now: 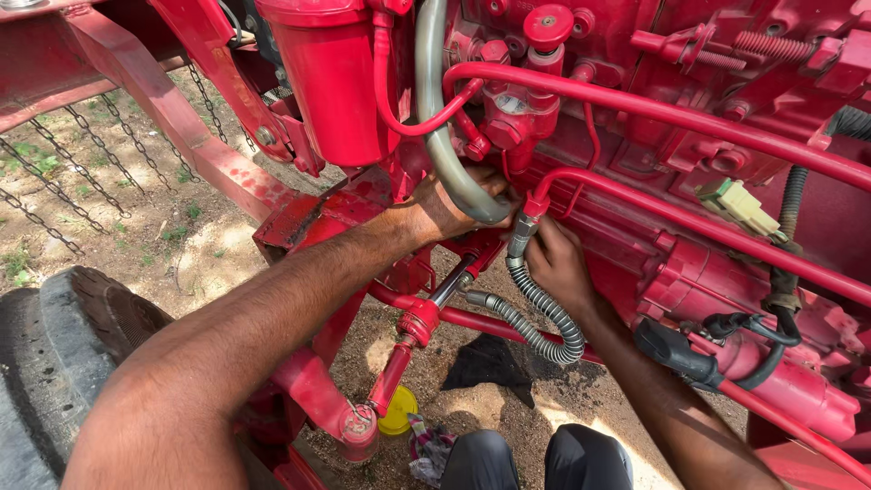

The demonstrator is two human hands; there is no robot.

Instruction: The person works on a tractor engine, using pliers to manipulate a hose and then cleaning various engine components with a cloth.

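Room is tight in the head view: the left hand [449, 207] reaches into a narrow gap under a smooth red cylinder [331, 77], its fingers curled about the bend of a grey rubber hose [445, 136] that drops from above and turns right. The right hand [555, 263] sits just beside it, lower and to the right, fingers closed round the top of a spiral-wrapped metal hose [535, 313] near its steel fitting; how firmly it grips I cannot tell, since the fingertips are hidden behind the hose. That ribbed hose loops down and back left, ending near a dark rod [451, 281] in a red bracket. Glossy red painted pipes [680, 113] cross the engine block on the right, crowding both wrists. A pale green plastic connector [739, 204], boxy and ridged, hangs off the block; a black plug [676, 349] with cable lies below it. Open space lies to the left: bare dirt ground [200, 245] with sparse grass, thin chains [82, 172] slanting across it, and a worn rubber tyre [63, 363] at the lower left. A round yellow cap [399, 413] and a crumpled rag [428, 449] rest on the soil, near a dark oily patch [494, 363].
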